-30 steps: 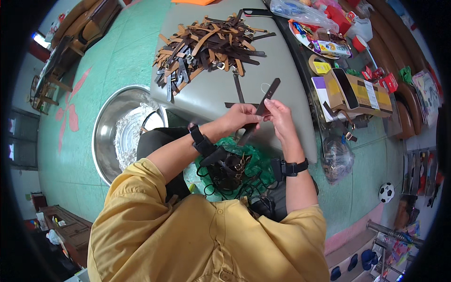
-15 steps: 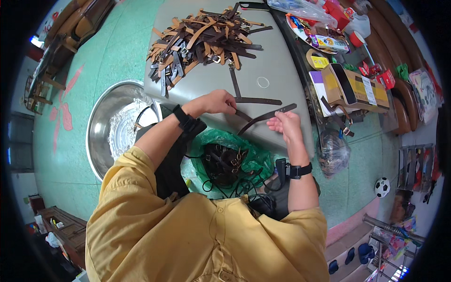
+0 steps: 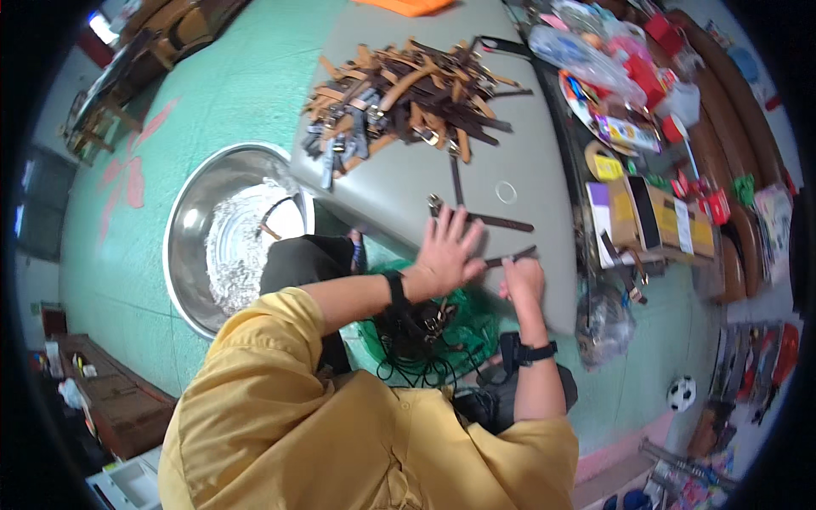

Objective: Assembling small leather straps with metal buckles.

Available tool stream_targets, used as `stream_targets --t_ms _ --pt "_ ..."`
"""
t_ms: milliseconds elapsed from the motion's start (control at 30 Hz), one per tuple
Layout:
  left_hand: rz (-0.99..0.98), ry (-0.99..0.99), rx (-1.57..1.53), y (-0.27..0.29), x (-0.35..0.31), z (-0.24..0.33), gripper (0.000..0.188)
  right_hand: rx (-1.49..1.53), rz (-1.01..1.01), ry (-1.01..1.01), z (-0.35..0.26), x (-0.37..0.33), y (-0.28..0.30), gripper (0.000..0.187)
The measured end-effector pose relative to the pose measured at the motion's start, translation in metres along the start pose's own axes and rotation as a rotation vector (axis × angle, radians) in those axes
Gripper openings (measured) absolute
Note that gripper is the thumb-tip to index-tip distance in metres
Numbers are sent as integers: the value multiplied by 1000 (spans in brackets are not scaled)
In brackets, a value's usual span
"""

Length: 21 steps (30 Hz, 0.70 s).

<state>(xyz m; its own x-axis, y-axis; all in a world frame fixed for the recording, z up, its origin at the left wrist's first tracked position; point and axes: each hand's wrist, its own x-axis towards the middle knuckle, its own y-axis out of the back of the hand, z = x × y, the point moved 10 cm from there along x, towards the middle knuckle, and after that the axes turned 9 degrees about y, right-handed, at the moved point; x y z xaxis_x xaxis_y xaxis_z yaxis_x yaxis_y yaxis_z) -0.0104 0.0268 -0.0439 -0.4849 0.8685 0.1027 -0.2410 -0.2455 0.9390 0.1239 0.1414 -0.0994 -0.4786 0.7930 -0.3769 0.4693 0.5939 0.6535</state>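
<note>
I am pinching a dark brown strap (image 3: 512, 255) in my right hand (image 3: 524, 279), right of the frame's centre; it is lying flat, angling up to the right. My left hand (image 3: 445, 252) is pressing, fingers spread, beside its near end.

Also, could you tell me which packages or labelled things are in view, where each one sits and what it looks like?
Cardboard box: right of the grey table, oblong, tan with a yellow patch and a white label.
Small red packets: beyond the box, at the right.
Colourful flat packet: upper right, oblong, with yellow, purple and white.
Clear plastic bag: top right, crumpled.
</note>
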Motion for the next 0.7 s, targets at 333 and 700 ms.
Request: stream_targets --t_ms 333,700 --pt "54 -464 57 3 23 -14 71 -127 -87 -1 -15 -7 -8 47" --pt "-101 -743 139 9 51 -27 66 -342 -213 82 -52 -11 -14 43"
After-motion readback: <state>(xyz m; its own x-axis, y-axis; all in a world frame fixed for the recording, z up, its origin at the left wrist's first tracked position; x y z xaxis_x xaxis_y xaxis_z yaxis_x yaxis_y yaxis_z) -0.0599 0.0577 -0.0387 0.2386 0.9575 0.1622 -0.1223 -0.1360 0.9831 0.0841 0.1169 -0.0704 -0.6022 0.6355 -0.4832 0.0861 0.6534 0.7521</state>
